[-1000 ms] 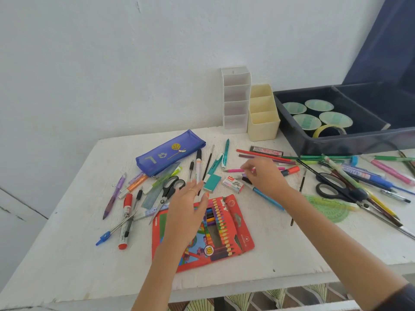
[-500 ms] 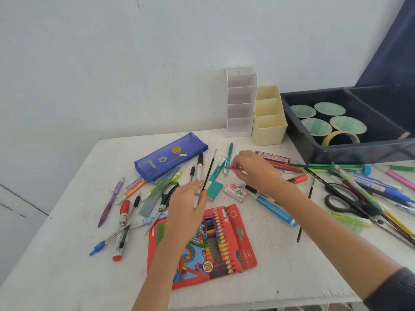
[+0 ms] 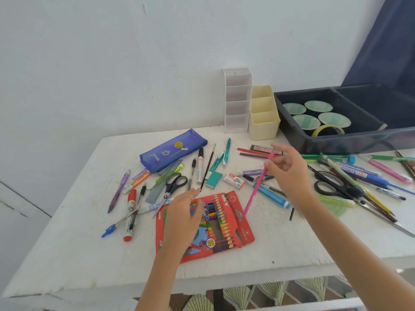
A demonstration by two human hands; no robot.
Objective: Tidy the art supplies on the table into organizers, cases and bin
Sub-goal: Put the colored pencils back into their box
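My right hand (image 3: 288, 173) pinches a pink pencil (image 3: 256, 189) and holds it lifted, its lower end slanting down over the red coloured-pencil case (image 3: 233, 223). That case lies open at the table's front with several pencils inside. My left hand (image 3: 183, 217) hovers flat over the case's left half, fingers straight, holding nothing. A white tiered organizer (image 3: 237, 102) and a cream organizer (image 3: 262, 115) stand at the back against the wall. A blue pencil pouch (image 3: 173, 150) lies at the back left.
A dark bin (image 3: 343, 142) at the back right holds several tape rolls. Pens, markers and black scissors (image 3: 332, 185) crowd the right side; more pens, a ruler and a second pair of scissors (image 3: 175, 184) lie left. A staples box (image 3: 234, 181) sits mid-table on the white table (image 3: 280, 248).
My right hand picked the pink pencil out of the pile and lifted it up and to the right. My left hand stayed over the red case.
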